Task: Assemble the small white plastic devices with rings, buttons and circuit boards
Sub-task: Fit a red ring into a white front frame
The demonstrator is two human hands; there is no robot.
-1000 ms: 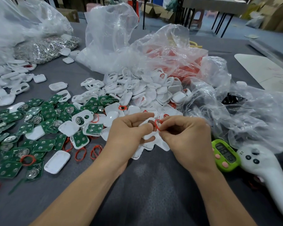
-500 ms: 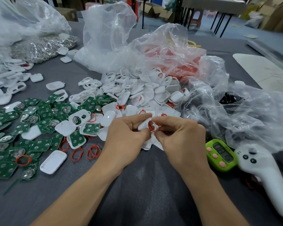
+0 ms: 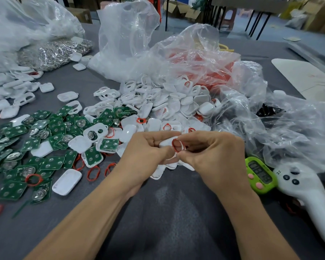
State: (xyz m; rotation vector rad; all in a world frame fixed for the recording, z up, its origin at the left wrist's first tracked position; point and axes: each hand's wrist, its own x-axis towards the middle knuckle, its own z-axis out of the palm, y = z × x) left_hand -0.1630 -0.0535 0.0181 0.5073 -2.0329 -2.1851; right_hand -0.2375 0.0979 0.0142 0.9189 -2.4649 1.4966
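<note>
White plastic shell (image 3: 168, 143) sits at table centre, pinched by left hand (image 3: 146, 152) while right hand (image 3: 212, 156) pinches a red ring (image 3: 177, 145) onto it. Circuit boards (image 3: 51, 132) at nine o'clock await fitting; most work remains.

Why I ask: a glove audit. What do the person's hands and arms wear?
Nothing visible: left hand and right hand are ungloved, with no rings, watch or wristband; left forearm and right forearm are bare, no sleeves in view.
</note>
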